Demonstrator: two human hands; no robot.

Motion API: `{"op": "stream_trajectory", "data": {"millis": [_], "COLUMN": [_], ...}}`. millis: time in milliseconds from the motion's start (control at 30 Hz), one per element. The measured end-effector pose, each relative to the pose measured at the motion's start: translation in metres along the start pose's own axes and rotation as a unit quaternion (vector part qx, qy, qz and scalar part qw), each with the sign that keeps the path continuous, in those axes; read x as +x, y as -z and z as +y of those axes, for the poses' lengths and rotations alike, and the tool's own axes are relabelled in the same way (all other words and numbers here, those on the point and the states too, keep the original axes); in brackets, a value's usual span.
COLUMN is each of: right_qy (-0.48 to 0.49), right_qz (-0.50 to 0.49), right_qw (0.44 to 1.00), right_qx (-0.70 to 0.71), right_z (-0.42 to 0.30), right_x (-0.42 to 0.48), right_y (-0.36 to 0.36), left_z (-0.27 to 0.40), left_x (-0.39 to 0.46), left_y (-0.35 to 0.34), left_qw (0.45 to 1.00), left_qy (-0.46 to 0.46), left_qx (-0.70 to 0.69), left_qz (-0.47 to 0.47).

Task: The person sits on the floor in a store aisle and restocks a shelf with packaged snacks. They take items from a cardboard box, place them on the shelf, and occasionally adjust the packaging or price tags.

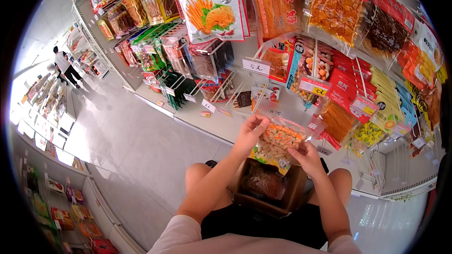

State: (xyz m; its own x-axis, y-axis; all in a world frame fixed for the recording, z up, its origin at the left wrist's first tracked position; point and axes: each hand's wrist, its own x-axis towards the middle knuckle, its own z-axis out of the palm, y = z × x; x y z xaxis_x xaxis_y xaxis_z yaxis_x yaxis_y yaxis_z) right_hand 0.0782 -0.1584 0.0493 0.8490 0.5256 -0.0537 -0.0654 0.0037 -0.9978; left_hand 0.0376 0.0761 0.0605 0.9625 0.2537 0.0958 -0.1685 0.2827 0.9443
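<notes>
Both hands hold a clear plastic bag of peanuts in shells (279,141), with orange printing across it. My left hand (251,132) pinches its upper left edge between thumb and fingers. At the lower right side, my right hand (306,158) grips the same bag, thumb in front. Below the bag, between the knees, an open cardboard box (295,187) holds packaged food (264,183) in clear film; its exact kind cannot be told. A yellow package (282,167) shows partly behind the peanut bag, at the box's far edge.
Shelving ahead carries hooks with hanging snack packets (212,8), red packets (344,88) and price tags such as a white one (256,66). Its bottom shelf edge (197,124) runs close beyond the knees. Another shelf unit (106,197) stands lower left. A person (63,64) is in the aisle, upper left.
</notes>
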Motion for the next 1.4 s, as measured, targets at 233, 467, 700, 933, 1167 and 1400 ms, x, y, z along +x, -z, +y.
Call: {"op": "stream_trajectory", "data": {"millis": [233,467,700,933,1167,1400], "right_qy": [-0.070,-0.148,-0.264,-0.271,-0.251,-0.240], "right_qz": [0.007,0.022,-0.005,-0.076,-0.081,-0.107], "right_qw": [0.994,0.978,0.869,0.869,0.883,0.931], "right_qx": [0.077,0.145,0.418,0.407,0.389,0.252], "right_z": [-0.007,-0.002,0.005,0.054,0.053,-0.005], "right_x": [-0.009,-0.010,-0.004,0.005,0.000,-0.014], "right_y": [0.002,0.012,-0.003,0.024,0.019,-0.004], "left_z": [0.010,0.002,0.011,0.012,0.001,0.008], "left_x": [0.004,0.002,0.001,0.005,0.006,0.001], "left_y": [0.006,0.003,0.007,0.000,0.014,0.014], "left_qw": [0.983,0.969,0.963,0.960,0.967,0.977], "left_qy": [0.156,0.199,0.219,0.238,0.203,0.173], "left_qx": [0.082,0.115,0.119,0.129,0.121,0.097], "left_qz": [-0.059,-0.094,-0.103,-0.074,-0.097,-0.077]}}
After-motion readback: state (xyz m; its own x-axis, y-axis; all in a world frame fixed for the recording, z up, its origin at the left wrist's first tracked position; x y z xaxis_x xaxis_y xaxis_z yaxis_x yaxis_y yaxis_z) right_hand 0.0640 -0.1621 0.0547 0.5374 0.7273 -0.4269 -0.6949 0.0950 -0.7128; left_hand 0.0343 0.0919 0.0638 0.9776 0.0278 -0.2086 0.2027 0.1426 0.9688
